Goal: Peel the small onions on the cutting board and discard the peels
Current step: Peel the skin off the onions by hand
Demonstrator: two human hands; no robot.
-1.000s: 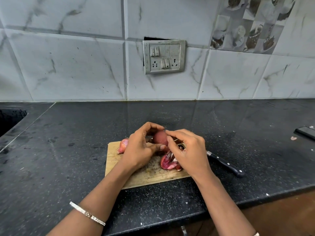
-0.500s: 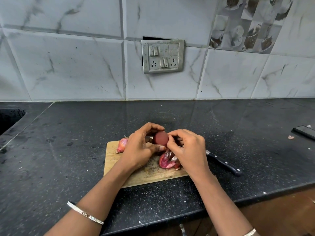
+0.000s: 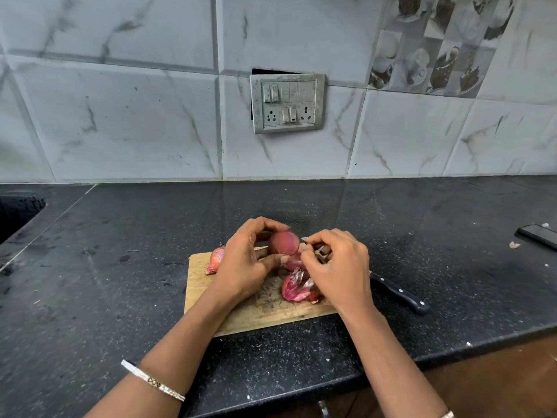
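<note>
My left hand (image 3: 245, 260) grips a small reddish onion (image 3: 284, 243) between thumb and fingers, just above the wooden cutting board (image 3: 256, 312). Beside it, my right hand (image 3: 339, 267) has its fingers curled at the onion's right side, pinching a strip of peel there. A pile of pink-red peels (image 3: 297, 289) lies on the board under my right hand. Another unpeeled small onion (image 3: 215, 260) sits at the board's far left corner, partly hidden by my left hand.
A black-handled knife (image 3: 399, 294) lies on the dark granite counter (image 3: 120, 282) just right of the board, its blade hidden by my right hand. A dark phone (image 3: 538, 235) rests at the far right. A sink opening (image 3: 18, 215) is at far left. The counter's front edge runs below my forearms.
The onion has turned a little in my left hand. My right fingers have shifted slightly away from it to the right. Board, peels and knife stay put.
</note>
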